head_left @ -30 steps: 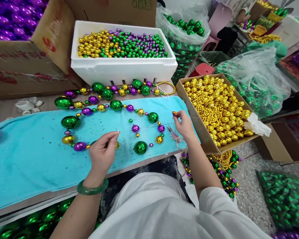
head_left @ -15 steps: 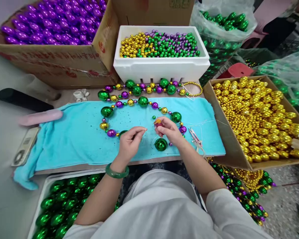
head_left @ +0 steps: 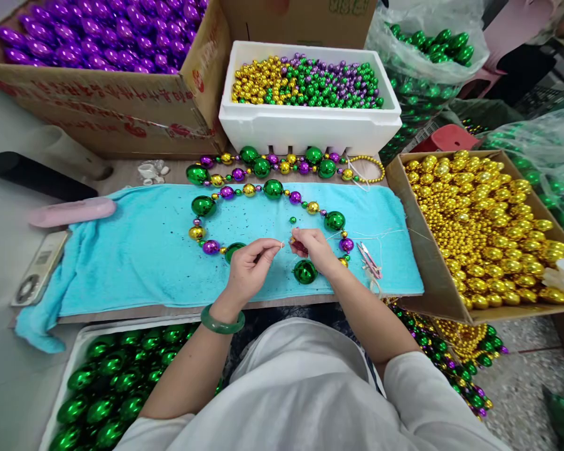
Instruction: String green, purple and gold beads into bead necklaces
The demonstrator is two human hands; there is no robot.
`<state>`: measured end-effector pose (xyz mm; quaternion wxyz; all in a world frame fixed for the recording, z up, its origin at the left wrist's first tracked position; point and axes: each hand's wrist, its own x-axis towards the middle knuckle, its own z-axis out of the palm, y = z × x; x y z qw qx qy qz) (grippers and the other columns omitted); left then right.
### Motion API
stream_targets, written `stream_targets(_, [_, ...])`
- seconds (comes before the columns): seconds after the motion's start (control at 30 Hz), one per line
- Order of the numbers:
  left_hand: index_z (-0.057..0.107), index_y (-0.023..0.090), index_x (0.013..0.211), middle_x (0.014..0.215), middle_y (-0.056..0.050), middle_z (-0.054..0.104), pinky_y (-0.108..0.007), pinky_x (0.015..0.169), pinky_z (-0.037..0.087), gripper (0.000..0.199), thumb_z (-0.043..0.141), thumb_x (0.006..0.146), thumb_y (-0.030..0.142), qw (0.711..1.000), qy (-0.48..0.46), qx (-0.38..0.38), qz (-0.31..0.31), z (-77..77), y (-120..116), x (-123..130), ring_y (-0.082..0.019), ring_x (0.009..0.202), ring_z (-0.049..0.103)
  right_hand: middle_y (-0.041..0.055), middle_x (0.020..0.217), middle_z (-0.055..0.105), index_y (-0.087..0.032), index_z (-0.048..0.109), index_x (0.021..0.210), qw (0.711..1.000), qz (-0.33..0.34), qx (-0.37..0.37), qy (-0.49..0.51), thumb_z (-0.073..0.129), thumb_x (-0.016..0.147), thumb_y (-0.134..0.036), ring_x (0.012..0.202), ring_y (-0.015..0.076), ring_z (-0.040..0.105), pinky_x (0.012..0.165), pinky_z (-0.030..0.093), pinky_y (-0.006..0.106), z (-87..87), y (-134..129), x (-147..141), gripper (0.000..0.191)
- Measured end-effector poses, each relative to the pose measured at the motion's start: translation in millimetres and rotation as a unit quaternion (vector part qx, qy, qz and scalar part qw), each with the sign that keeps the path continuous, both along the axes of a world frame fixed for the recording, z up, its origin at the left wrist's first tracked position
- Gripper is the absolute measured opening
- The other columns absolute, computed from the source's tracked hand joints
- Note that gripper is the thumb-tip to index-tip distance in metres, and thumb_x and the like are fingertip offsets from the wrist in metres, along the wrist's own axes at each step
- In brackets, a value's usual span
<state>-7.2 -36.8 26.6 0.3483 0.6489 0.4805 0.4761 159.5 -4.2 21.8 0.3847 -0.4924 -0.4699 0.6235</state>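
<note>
Shiny strand of green, gold and purple round beads is laid out in a wide loop on a bright turquoise towel-like cloth, right in front of the person; its lower left part runs up to the left hand, which partly covers a big green bead, and the other side curves down past the right hand; left thumb and index finger are pinching the tip of a thin white thread, and that wrist has a smooth green bangle on it; right fingers are curled in on some small gold and dark reddish bits, mostly hidden, so I can't tell exactly what they are; the two hands are close together but not touching; one large glossy green ball sits loose just below the right hand, and a tiny round green bead lies just above it; pink-and-silver scissors are over by the right forearm, near some fine pale string; behind the loop there's another multicolour bead strand, then a white foam box full of little gold, green and purple beads; off to the right is a brown cardboard box loaded with gold ones.
</note>
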Motion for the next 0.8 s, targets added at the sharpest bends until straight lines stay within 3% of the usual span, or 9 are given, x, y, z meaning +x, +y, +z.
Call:
stream_targets(0.53, [0.074,0.019,0.087,0.076,-0.002,0.074,-0.022,0.056,0.048,0.014,0.061,0.088,0.024,1.000,0.010,0.019,0.001,-2.4,0,1,-0.010,0.060,0.061,0.0006,0.053,0.054,-0.016,0.060,0.057,0.999,-0.005,0.029,-0.011,0.057,0.076,-0.064,0.049,0.0093,0.043,0.048,0.032,0.025,-1.6,0,3,0.052])
stream_targets(0.8, [0.075,0.019,0.091,0.085,-0.005,0.077,-0.026,0.067,0.054,0.017,0.060,0.090,0.024,0.974,0.134,0.142,0.115,-9.0,-2,3,-0.014,0.071,0.070,0.0001,0.048,0.049,-0.016,0.057,0.055,0.998,-0.044,0.050,-0.011,0.051,0.077,-0.076,0.048,0.0095,0.043,0.048,0.032,0.025,-1.0,-15,-3,0.065])
